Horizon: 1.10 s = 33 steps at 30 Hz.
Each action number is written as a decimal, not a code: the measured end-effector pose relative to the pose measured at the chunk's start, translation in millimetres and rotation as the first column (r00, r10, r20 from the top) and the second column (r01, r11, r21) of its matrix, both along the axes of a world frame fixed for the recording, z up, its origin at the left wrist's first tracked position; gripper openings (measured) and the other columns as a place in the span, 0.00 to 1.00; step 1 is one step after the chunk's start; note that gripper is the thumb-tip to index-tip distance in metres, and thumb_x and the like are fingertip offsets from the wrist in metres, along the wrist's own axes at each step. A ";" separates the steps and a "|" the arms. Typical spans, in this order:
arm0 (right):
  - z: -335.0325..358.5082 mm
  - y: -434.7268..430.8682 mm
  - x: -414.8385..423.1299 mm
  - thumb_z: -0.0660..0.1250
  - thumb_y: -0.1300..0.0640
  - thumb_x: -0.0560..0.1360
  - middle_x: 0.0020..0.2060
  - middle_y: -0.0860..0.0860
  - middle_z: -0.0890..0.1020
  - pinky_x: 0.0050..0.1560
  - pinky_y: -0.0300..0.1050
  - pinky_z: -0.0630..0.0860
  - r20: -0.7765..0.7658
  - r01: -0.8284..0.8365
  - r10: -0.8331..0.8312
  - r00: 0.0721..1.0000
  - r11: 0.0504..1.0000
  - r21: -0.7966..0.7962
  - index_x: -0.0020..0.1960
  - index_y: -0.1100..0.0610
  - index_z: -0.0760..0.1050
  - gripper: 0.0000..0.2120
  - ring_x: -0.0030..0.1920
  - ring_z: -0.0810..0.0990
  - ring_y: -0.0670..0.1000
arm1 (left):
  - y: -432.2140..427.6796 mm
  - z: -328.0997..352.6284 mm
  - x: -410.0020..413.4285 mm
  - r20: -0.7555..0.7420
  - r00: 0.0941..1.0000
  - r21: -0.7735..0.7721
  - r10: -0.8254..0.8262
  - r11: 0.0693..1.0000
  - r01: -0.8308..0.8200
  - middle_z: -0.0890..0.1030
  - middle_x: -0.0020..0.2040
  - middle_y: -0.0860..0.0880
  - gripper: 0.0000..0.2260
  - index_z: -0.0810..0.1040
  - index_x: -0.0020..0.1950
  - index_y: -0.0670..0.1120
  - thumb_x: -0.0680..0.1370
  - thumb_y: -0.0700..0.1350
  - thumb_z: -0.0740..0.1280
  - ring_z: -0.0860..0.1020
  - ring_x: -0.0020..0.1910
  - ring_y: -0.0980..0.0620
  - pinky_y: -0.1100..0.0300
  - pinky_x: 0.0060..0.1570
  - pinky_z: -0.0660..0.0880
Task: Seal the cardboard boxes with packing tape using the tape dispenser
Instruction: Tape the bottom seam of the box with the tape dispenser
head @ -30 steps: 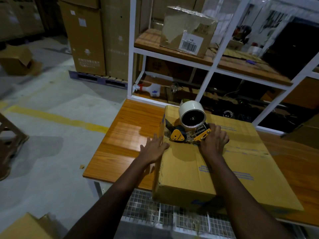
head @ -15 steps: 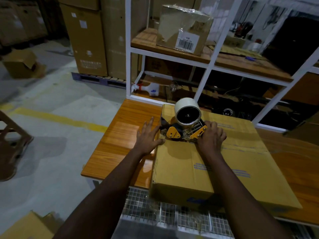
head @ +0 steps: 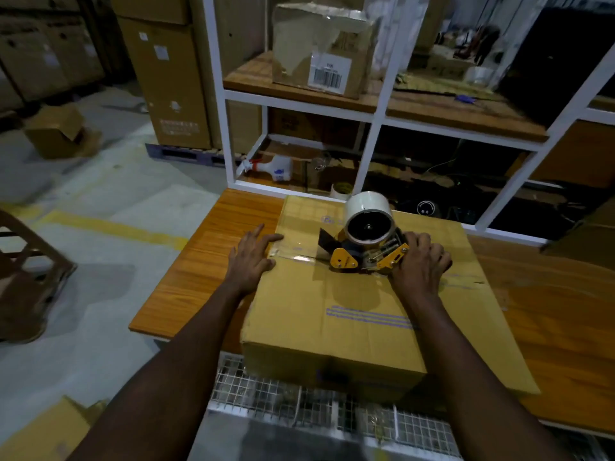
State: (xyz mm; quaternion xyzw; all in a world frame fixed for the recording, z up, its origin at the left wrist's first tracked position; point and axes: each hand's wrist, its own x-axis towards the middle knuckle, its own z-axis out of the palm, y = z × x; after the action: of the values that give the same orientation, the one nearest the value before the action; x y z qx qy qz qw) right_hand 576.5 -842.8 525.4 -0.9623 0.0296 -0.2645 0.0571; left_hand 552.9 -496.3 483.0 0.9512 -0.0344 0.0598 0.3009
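The cardboard box lies flat on the wooden worktop. Its far side reaches almost to the back edge, and its near side hangs a little over the front edge, above a wire mesh. A bare band of wood is free between the box and the left edge of the worktop. My left hand lies flat on the left rim of the box top, with the fingers straight and spread, and it presses on the end of a clear strip of tape that runs along the middle seam. The tape dispenser, yellow and black with a white tape roll standing on top, sits on this seam near the middle of the box. My right hand is just at its right side, the fingers curled round the handle and gripping it. Behind the worktop is a white rack; a box with a barcode label stands on its upper shelf, and a spray bottle lies on the lower one.
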 end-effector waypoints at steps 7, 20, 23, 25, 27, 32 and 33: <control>2.3 -42.0 -2.4 0.68 0.56 0.70 0.52 0.55 0.71 0.52 0.56 0.64 -0.024 -0.037 0.037 0.999 0.999 -0.022 0.62 0.52 0.69 0.22 0.49 0.69 0.60 | -2.1 7.9 -1.1 -0.089 0.994 0.113 0.058 0.992 -0.048 0.52 0.80 0.48 0.29 0.59 0.73 0.68 0.71 0.58 0.55 0.57 0.76 0.41 0.33 0.64 0.63; 11.9 -103.8 -1.8 0.68 0.57 0.69 0.51 0.55 0.71 0.52 0.56 0.65 -0.003 -0.075 0.074 0.997 0.997 -0.035 0.60 0.52 0.69 0.21 0.48 0.70 0.60 | -10.7 26.9 -9.0 -0.190 0.970 0.181 0.155 0.976 -0.121 0.52 0.81 0.49 0.26 0.55 0.73 0.72 0.76 0.57 0.55 0.53 0.77 0.40 0.26 0.65 0.56; 10.2 -114.5 -1.2 0.69 0.57 0.69 0.50 0.55 0.72 0.52 0.56 0.65 -0.003 -0.066 0.066 0.998 0.997 -0.039 0.59 0.51 0.69 0.20 0.48 0.70 0.60 | -10.7 33.3 -11.0 -0.206 0.963 0.197 0.176 0.971 -0.135 0.52 0.81 0.49 0.25 0.56 0.73 0.72 0.80 0.52 0.59 0.53 0.77 0.41 0.26 0.66 0.55; 7.2 -130.6 -1.2 0.71 0.56 0.68 0.51 0.56 0.73 0.52 0.56 0.64 -0.015 -0.042 0.041 0.999 0.999 -0.012 0.59 0.51 0.70 0.21 0.48 0.70 0.60 | -13.4 35.8 -12.2 -0.207 0.959 0.184 0.192 0.971 -0.155 0.53 0.81 0.49 0.26 0.57 0.73 0.72 0.80 0.50 0.60 0.53 0.77 0.42 0.27 0.65 0.56; 4.7 -144.8 -0.8 0.71 0.55 0.70 0.52 0.56 0.73 0.52 0.56 0.64 -0.040 -0.019 0.020 0.999 1.000 0.007 0.59 0.52 0.70 0.20 0.49 0.70 0.60 | -17.7 38.1 -13.8 -0.199 0.959 0.174 0.201 0.971 -0.167 0.54 0.80 0.48 0.26 0.58 0.73 0.72 0.79 0.50 0.60 0.54 0.77 0.42 0.27 0.65 0.57; 3.8 -153.7 -2.9 0.68 0.55 0.71 0.52 0.55 0.71 0.55 0.58 0.65 -0.083 -0.025 0.026 0.996 1.000 0.019 0.60 0.51 0.70 0.18 0.51 0.69 0.60 | -10.6 37.6 -7.7 -0.199 0.969 0.303 0.148 0.949 -0.082 0.56 0.80 0.49 0.18 0.61 0.61 0.79 0.77 0.57 0.53 0.52 0.78 0.42 0.31 0.67 0.58; 3.9 -153.4 -3.4 0.68 0.55 0.71 0.52 0.55 0.71 0.56 0.58 0.65 -0.098 -0.028 0.031 0.995 0.999 0.031 0.60 0.51 0.70 0.18 0.51 0.69 0.60 | -11.5 40.3 -6.3 -0.206 0.966 0.347 0.156 0.935 -0.077 0.55 0.80 0.50 0.16 0.62 0.61 0.79 0.78 0.58 0.52 0.51 0.78 0.41 0.30 0.68 0.56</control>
State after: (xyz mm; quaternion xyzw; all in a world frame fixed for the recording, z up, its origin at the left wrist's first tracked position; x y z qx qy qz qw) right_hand 573.1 -996.2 529.3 -0.9734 0.0222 -0.2156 0.0736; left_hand 546.6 -507.8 523.3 0.9893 0.0476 -0.0398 0.1319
